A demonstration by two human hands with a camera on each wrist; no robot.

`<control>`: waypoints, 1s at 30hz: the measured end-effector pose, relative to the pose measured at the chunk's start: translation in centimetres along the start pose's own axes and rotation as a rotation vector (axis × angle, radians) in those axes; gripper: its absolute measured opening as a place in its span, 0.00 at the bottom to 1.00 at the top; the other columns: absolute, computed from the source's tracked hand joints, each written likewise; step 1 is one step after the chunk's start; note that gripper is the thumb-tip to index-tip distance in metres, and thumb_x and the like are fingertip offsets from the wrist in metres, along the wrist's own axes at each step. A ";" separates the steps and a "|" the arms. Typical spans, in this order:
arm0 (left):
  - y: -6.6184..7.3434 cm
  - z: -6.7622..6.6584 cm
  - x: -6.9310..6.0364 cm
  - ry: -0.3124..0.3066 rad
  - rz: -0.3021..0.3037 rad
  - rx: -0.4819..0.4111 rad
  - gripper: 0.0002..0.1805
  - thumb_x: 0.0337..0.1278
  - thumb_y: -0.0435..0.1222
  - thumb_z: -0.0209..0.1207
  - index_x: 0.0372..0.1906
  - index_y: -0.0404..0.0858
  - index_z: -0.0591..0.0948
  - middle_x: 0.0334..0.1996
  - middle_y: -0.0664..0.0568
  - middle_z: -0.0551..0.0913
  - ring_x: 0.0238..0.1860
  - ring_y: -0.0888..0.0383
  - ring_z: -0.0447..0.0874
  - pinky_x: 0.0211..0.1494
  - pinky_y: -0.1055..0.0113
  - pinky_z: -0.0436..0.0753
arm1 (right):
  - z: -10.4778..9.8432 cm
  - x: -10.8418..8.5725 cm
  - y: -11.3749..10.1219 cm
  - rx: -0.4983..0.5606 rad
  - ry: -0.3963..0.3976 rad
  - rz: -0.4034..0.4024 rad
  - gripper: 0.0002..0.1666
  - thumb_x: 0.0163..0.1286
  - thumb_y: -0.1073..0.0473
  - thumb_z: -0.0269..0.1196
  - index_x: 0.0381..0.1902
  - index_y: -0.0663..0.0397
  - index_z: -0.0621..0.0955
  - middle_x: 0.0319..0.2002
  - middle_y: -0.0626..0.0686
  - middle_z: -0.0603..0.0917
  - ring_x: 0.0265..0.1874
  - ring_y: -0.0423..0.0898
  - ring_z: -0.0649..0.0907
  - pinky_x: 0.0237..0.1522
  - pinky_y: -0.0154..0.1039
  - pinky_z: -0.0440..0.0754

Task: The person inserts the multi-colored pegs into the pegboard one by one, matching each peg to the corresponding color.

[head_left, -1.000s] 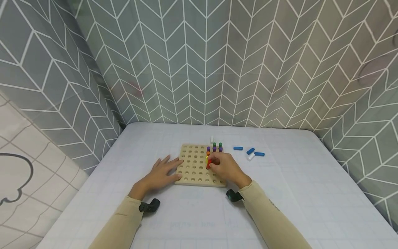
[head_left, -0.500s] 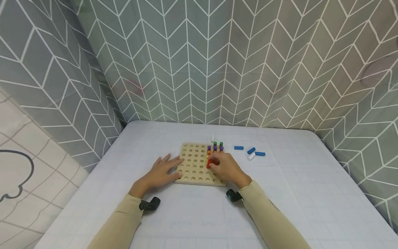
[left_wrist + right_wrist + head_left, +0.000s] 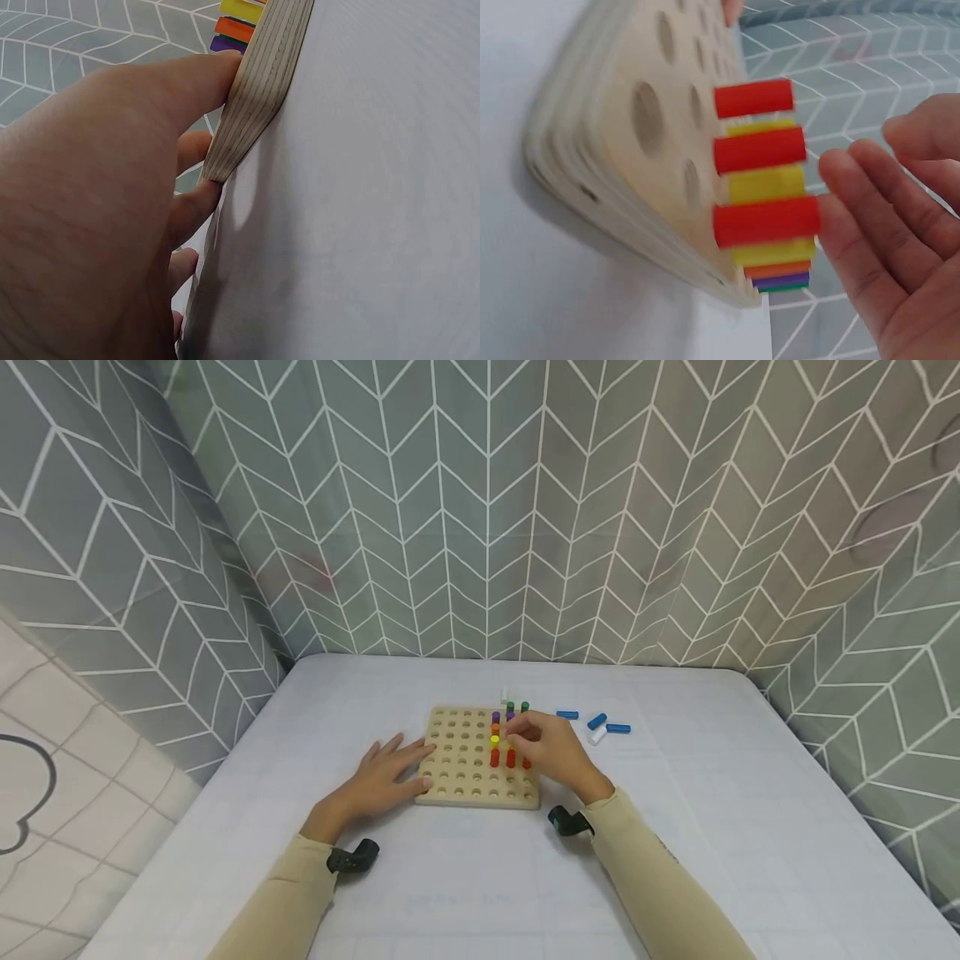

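Observation:
A wooden pegboard [image 3: 469, 783] with rows of round holes lies on the table. My left hand [image 3: 378, 781] rests at its left edge, fingers spread, with the thumb on a board corner [image 3: 259, 97] in the left wrist view. Just above the pegs on the right side is my right hand [image 3: 555, 750], holding nothing. In the right wrist view its relaxed fingers [image 3: 877, 225] are beside a front row of three red pegs [image 3: 761, 151]. Behind these stand yellow pegs [image 3: 769, 184], then orange [image 3: 495, 729], purple [image 3: 496, 717] and green pegs [image 3: 525, 706], partly hidden by the hand.
Three blue pegs [image 3: 618, 728] and a white peg [image 3: 597, 737] lie loose right of the board. Another white peg [image 3: 504, 696] is behind it. A patterned curtain [image 3: 480, 527] hangs beyond the table's back edge [image 3: 390, 657].
My right hand has let go of the leftmost red peg, which now stands in the board, and has lifted slightly up and away. The left hand stays on the board's edge.

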State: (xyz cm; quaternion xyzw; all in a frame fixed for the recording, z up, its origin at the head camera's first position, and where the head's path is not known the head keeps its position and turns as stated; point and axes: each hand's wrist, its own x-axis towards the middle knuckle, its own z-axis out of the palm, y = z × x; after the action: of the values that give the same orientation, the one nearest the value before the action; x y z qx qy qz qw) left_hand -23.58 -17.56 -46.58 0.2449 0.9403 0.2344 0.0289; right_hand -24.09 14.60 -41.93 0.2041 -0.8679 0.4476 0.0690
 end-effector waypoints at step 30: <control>0.0 0.1 -0.1 -0.001 -0.013 0.003 0.37 0.67 0.63 0.51 0.76 0.53 0.66 0.77 0.53 0.59 0.79 0.42 0.41 0.77 0.39 0.35 | -11.0 -2.6 9.9 0.010 0.320 0.312 0.19 0.75 0.54 0.62 0.54 0.63 0.82 0.49 0.61 0.86 0.45 0.50 0.85 0.39 0.24 0.81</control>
State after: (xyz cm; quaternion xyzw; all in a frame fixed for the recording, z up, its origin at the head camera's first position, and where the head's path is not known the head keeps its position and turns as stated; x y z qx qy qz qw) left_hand -23.47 -17.54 -46.67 0.2390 0.9423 0.2326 0.0305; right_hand -26.55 29.30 -43.59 -0.0056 -0.8648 0.4837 0.1347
